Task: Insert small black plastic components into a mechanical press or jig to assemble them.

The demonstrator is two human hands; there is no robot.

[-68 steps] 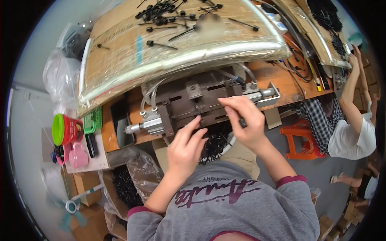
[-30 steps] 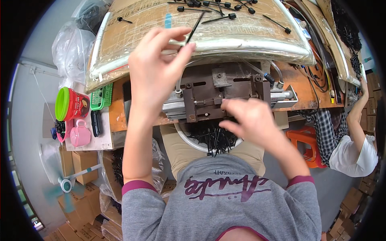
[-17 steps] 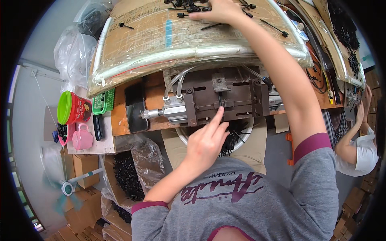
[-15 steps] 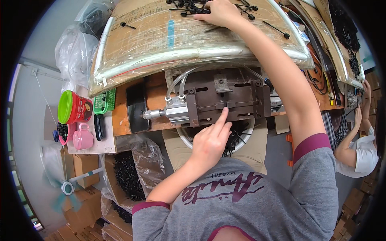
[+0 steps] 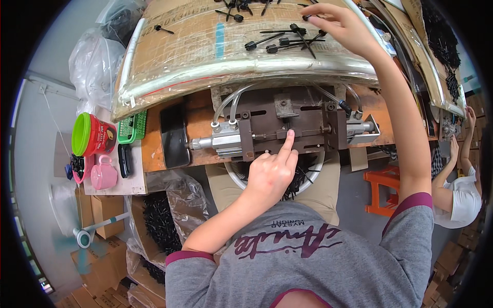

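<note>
My left hand (image 5: 273, 172) reaches to the dark metal clamping fixture (image 5: 262, 115). Its index finger is stretched out with the tip on the small block at the fixture's middle, the other fingers curled; I see nothing held. My right hand (image 5: 344, 26) hovers over the far right of the cardboard-topped board (image 5: 190, 43), fingers and thumb apart. A small black piece shows by its thumb tip; whether it is touched I cannot tell. Several black cable-tie-like pieces (image 5: 295, 42), with chunky heads and thin stems, lie scattered just left of that hand, and more lie farther back.
Silver air cylinders (image 5: 226, 142) with clear hoses flank the fixture. A black phone (image 5: 175, 136) lies to its left, beside a green basket (image 5: 134, 128), a red tub (image 5: 97, 136) and a pink cup (image 5: 104, 173). An orange stool (image 5: 382, 187) and another person (image 5: 457, 190) are at right.
My right hand has moved right and slightly nearer. Several black pieces now lie spread nearer the board's front edge. My left index finger stays on the fixture's middle block.
</note>
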